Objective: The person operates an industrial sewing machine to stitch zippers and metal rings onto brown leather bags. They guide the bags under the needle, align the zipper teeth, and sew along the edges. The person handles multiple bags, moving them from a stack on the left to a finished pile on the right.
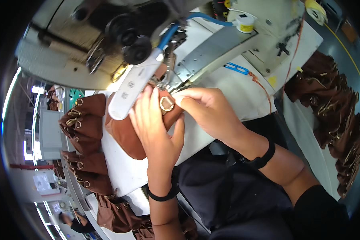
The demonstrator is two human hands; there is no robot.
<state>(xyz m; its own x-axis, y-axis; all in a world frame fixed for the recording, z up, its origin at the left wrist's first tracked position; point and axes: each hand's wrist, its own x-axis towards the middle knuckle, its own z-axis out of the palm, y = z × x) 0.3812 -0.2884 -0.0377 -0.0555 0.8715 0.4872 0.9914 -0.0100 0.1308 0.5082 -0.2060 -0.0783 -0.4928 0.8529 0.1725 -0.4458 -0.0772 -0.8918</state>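
Wearer's forearms enter from below, a black band (163, 195) on the left wrist and another (263, 157) on the right. Left hand (154, 122): open, laid over the brown bag (126, 134), thumb spread from the fingers. Right hand (206, 110): thumb and forefinger closed in a pinch on the bag's edge, just beside a gold ring (167, 103). Bag sits on the white desk (126, 174), its upper end at the foot of the sewing machine (48, 48); a white lever (128, 90) slants just left of the left hand. More brown bags (88, 138) stand along the desk's left side; others (328, 100) lie heaped at far right. Background, lower left: a co-worker (82, 224) in dark clothing.
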